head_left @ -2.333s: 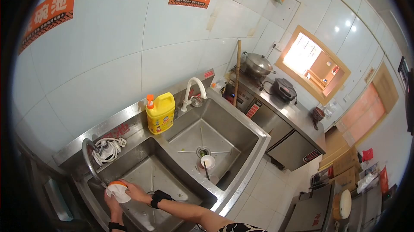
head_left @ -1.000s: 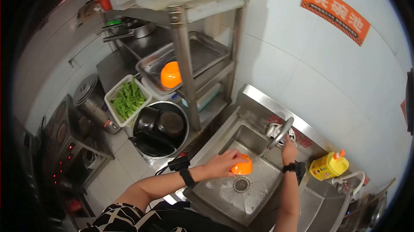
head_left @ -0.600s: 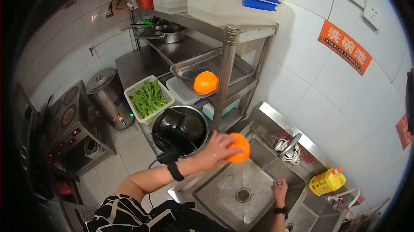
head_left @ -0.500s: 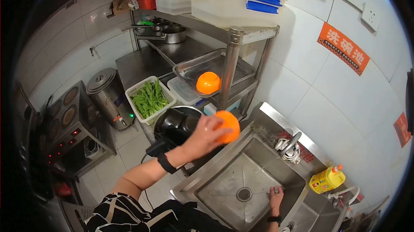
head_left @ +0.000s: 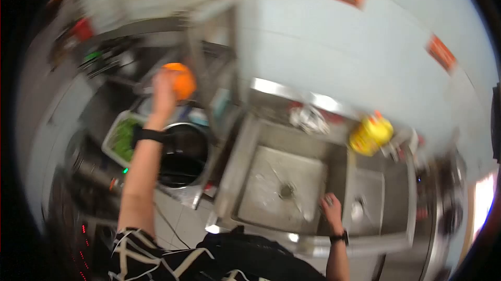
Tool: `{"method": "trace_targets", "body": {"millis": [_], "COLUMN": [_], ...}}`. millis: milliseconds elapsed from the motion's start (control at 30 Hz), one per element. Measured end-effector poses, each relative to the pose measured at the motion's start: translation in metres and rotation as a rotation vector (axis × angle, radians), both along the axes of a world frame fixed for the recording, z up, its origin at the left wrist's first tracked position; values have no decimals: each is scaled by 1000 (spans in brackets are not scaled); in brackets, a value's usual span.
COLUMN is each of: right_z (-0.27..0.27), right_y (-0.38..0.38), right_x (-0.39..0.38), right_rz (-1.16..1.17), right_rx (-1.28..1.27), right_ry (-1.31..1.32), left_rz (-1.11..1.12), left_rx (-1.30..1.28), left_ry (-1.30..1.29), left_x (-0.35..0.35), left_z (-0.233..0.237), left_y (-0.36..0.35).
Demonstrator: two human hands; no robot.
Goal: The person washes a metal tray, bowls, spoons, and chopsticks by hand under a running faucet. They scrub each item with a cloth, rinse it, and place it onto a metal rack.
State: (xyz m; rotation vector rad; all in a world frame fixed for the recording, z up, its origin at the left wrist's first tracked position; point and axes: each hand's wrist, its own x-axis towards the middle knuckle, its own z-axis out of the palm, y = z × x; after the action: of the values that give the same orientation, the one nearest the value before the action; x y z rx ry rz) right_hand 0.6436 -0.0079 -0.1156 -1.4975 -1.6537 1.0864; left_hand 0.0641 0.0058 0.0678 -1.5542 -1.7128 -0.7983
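My left hand (head_left: 164, 93) reaches out to the shelf rack and grips an orange bowl (head_left: 182, 81) over the metal tray area. Motion blur smears the bowl, and I cannot make out whether a second bowl lies under it. Down at the right side of the large sink basin (head_left: 263, 171), my right hand (head_left: 332, 212) is closed around a small grey steel wool scrubber (head_left: 327, 201), mostly covered by the fingers. Water streaks the basin floor around the drain.
A big pot (head_left: 183, 155) with dark contents stands left of the sink, beside a basket of green vegetables (head_left: 124, 137). A yellow bottle (head_left: 371, 133) sits on the sink's back ledge. The steel rack post (head_left: 195, 56) rises close to my left hand.
My left hand has carried the orange bowl from beside the sink to the tray on the rack. My view has turned to the right. My right hand stays in the basin.
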Motion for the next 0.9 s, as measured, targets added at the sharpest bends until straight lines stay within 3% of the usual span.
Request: {"method": "trace_targets", "body": {"millis": [33,67,100,133,200,300,400,433,467,500,567,633,700,733,833,900], "right_z": [-55,-4,-16,-60,-32,-32,-56,-35,-41,-35,-52,-64,-103,-126,-221,-294], "right_y": [6,-9,-14,-13,-25,-30,-13,-7,6,15,40,59,75,79,74,56], "right_x": [21,8,15,28,22,33,80,94,121,145,200,243,284,300,346,381], "right_rz": [-25,-29,-60,-60,-55,-88,-169,-228,-260,-402,-492,-526,-664,-663,-625,233], "right_rx": [141,-18,-83,61,-116,-145,80,97,88,-80,3,-6,-297,-317,-528,51], "right_ry": [-122,-91,-103,-138,-92,-90,-114,-98,-132,-31,-152,-202,-179,-180,-330,-1265], "left_rz": [-328,10,30,-17,-110,-214,-147,-155,-177,-196,-225,-279,-286,-309,-264,-335], "left_rx": [-13,-120,-150,-137,-224,-306,-197,-210,-140,-72,119,273,219,120,-139,-219], "left_ry": [-696,-77,-70,-125,-154,-123,-5,1,-100,-203,-579,-856,-948,-1013,-1096,-1270], "left_x": [-24,-10,-7,-8,-23,-61,-48,-39,-32,-22,31,47,107,136,227,264], "left_z": [-18,-3,-2,-5,-10,-31,-18,-12,-7,-6,-8,-39,-66,-83,-131,-162], "left_y": [17,12,18,22,31,43,32,24,15,7,-14,-37,-50,-53,-48,-43]}}
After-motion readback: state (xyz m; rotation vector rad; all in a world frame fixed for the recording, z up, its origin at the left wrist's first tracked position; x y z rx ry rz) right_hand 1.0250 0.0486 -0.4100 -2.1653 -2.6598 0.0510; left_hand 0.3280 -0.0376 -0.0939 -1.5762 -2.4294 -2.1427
